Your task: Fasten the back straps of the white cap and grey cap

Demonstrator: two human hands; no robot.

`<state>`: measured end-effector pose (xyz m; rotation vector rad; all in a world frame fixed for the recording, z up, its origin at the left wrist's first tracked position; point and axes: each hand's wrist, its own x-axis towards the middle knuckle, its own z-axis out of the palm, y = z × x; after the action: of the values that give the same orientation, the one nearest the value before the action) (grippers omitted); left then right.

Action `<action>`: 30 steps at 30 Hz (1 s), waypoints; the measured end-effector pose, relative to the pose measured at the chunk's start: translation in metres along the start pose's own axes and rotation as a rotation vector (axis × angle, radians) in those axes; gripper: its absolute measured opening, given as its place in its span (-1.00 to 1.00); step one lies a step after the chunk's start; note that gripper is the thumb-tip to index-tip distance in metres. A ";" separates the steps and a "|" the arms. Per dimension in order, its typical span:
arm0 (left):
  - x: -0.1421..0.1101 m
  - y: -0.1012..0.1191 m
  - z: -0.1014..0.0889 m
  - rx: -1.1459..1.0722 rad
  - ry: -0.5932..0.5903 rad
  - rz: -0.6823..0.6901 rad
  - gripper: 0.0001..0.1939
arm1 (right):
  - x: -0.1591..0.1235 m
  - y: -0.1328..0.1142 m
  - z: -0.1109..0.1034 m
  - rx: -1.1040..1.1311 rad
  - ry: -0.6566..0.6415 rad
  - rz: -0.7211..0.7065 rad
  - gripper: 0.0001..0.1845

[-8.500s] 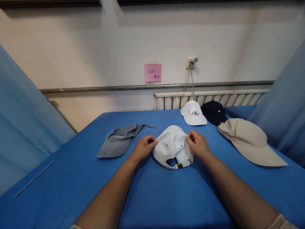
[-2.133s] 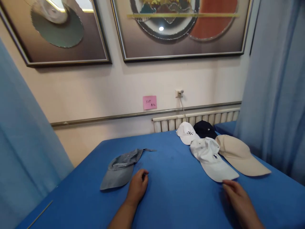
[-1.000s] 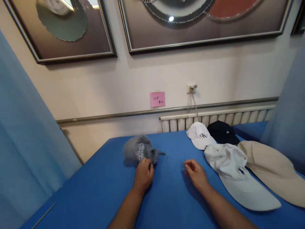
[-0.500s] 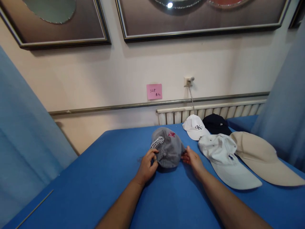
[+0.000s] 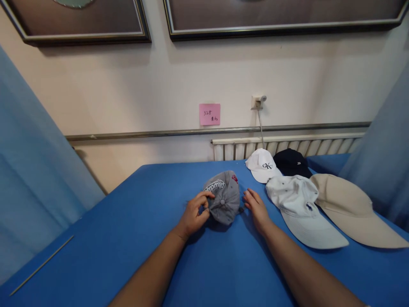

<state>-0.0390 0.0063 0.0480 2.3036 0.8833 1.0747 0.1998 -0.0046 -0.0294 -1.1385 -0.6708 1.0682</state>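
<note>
A grey baseball cap (image 5: 225,202) with white lettering and a red mark rests on the blue-covered table (image 5: 128,238), its crown partly creased. My left hand (image 5: 194,213) pinches the cap's left side between thumb and fingers. Just off the cap's right side is my right hand (image 5: 257,211), its fingers apart and holding nothing. A small dark strap end (image 5: 241,209) sticks out of the cap toward that hand. The cap's underside is hidden.
Right of my hands lie a white cap (image 5: 262,165), a black cap (image 5: 291,162), a pale cap (image 5: 306,213) and a beige cap (image 5: 354,207). A thin stick (image 5: 41,265) lies at the left. Behind the table are a radiator (image 5: 230,151) and a metal rail (image 5: 159,133).
My right hand has let go of the grey cap's right side and moved slightly away. The cap has turned and tilted a little in my left hand. The view has dipped downward.
</note>
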 end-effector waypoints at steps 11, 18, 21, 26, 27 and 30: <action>-0.002 0.001 0.004 0.083 0.001 -0.062 -0.72 | -0.010 -0.005 0.008 0.109 -0.233 -0.008 -0.40; -0.004 0.011 0.008 0.028 0.124 -0.030 -0.77 | -0.010 -0.009 0.011 0.266 -0.205 0.128 -0.24; -0.004 0.019 0.008 0.024 0.144 0.008 -0.78 | -0.013 -0.009 0.015 0.300 -0.287 0.155 -0.23; -0.008 0.032 0.004 0.031 0.163 0.188 -0.76 | -0.015 -0.011 0.018 0.374 -0.289 0.145 -0.29; -0.010 0.035 0.004 0.032 0.161 0.224 -0.76 | -0.014 -0.013 0.018 0.387 -0.288 0.135 -0.32; -0.013 0.039 0.004 0.052 0.161 0.283 -0.75 | -0.015 -0.019 0.016 0.388 -0.333 0.103 -0.39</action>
<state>-0.0281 -0.0311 0.0632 2.4653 0.6607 1.3869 0.1863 -0.0126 -0.0047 -0.6716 -0.6309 1.4236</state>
